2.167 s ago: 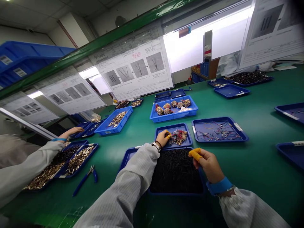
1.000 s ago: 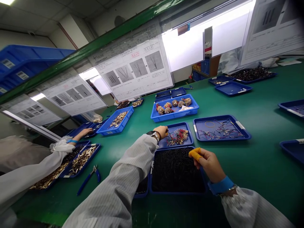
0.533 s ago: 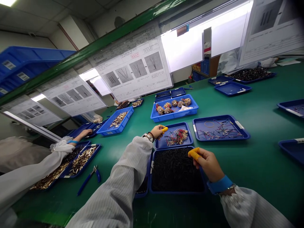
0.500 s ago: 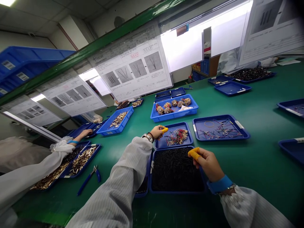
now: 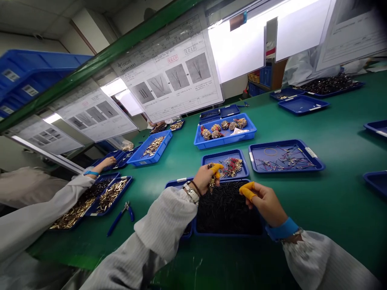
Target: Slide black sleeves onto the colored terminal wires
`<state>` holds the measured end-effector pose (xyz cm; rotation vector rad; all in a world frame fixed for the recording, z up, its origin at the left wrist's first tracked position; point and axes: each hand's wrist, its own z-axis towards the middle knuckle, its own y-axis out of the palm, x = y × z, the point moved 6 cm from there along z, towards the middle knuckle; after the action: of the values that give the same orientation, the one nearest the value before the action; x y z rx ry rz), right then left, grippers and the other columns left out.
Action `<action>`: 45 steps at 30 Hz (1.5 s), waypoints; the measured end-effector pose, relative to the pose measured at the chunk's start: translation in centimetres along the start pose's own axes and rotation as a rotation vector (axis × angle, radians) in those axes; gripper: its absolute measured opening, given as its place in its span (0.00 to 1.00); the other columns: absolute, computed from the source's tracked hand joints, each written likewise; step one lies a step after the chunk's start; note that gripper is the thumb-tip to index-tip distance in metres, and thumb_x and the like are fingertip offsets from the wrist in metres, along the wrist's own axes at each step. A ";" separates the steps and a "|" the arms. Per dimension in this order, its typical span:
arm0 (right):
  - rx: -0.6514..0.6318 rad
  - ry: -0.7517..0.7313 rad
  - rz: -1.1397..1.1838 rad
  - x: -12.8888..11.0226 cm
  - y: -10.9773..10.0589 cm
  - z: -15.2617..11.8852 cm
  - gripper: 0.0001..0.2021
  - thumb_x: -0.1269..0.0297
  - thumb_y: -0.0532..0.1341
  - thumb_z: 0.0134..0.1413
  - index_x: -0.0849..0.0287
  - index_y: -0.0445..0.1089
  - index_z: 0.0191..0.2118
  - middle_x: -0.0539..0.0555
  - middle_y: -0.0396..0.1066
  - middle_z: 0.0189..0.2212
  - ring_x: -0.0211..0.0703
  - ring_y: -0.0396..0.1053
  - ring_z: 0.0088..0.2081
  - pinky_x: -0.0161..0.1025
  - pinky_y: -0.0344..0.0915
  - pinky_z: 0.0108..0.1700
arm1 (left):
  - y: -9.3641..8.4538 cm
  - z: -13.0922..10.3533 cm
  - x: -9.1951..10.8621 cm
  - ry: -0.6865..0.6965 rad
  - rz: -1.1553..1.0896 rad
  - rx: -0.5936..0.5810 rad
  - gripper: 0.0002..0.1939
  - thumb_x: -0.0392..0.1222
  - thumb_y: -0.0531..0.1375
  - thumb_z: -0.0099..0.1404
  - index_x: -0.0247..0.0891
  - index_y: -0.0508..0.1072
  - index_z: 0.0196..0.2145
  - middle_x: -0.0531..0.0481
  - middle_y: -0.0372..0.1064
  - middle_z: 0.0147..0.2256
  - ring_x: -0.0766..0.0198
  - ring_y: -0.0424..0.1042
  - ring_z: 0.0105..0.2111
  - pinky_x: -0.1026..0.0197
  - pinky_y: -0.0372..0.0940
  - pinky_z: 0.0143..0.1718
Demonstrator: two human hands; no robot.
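Many black tubes (image 5: 225,211) remain in our tray (image 5: 199,233). Our left hand (image 5: 207,177) grips several pins (image 5: 211,183); our right hand (image 5: 262,201) pinches closed, contents unclear.

Both forearms enter from six o'clock in pale grey striped fabric sleeves and converge toward the centre. The left hand (image 5: 206,177) lies at eleven o'clock of the right hand (image 5: 263,201), the two near each other but apart. The left wrist bears a metal watch and a dark bead bracelet; its fingers are curled closed in a pinch, the tip of one capped in a yellow rubber cot. The right wrist carries a blue band; its thumb and forefinger, also capped in yellow cots, press together, pointing toward nine o'clock.
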<state>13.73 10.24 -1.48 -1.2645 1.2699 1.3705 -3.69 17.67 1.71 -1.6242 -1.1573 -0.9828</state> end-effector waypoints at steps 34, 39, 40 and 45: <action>0.014 -0.182 -0.207 -0.1 0.3 0.1 0.08 0.60 0.60 0.46 0.58 0.71 0.28 0.52 0.69 0.20 0.45 0.67 0.26 0.36 0.62 0.24 | 1.5 -9.3 -3.1 0.327 0.745 0.176 0.23 0.26 0.59 0.48 0.40 0.70 0.43 0.54 0.64 0.25 0.61 0.65 0.29 0.61 0.60 0.35; -0.088 -0.314 -0.374 -1.0 1.9 -1.2 0.10 0.64 0.58 0.50 0.58 0.72 0.38 0.53 0.70 0.28 0.40 0.65 0.24 0.35 0.60 0.23 | 0.4 -9.9 -3.0 0.299 0.749 0.211 0.27 0.26 0.56 0.51 0.38 0.67 0.49 0.53 0.67 0.26 0.64 0.65 0.25 0.64 0.60 0.30; -0.140 -0.382 -0.487 -1.2 2.7 -1.6 0.12 0.66 0.57 0.51 0.57 0.71 0.42 0.54 0.70 0.32 0.40 0.65 0.24 0.35 0.60 0.23 | 0.1 -10.1 -3.0 0.294 0.747 0.217 0.26 0.27 0.56 0.52 0.37 0.66 0.50 0.53 0.67 0.27 0.65 0.65 0.25 0.64 0.60 0.29; -0.256 -0.549 -0.992 -0.4 5.6 -2.5 0.16 0.71 0.53 0.54 0.58 0.68 0.48 0.57 0.68 0.38 0.42 0.68 0.28 0.35 0.59 0.23 | -1.3 -11.4 -3.2 0.301 0.616 0.299 0.25 0.29 0.57 0.53 0.39 0.67 0.50 0.53 0.67 0.27 0.67 0.64 0.24 0.65 0.60 0.28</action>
<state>8.53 7.11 -0.34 -1.2794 0.0234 1.0103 -6.92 6.21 2.32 -1.3994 -0.5135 -0.5886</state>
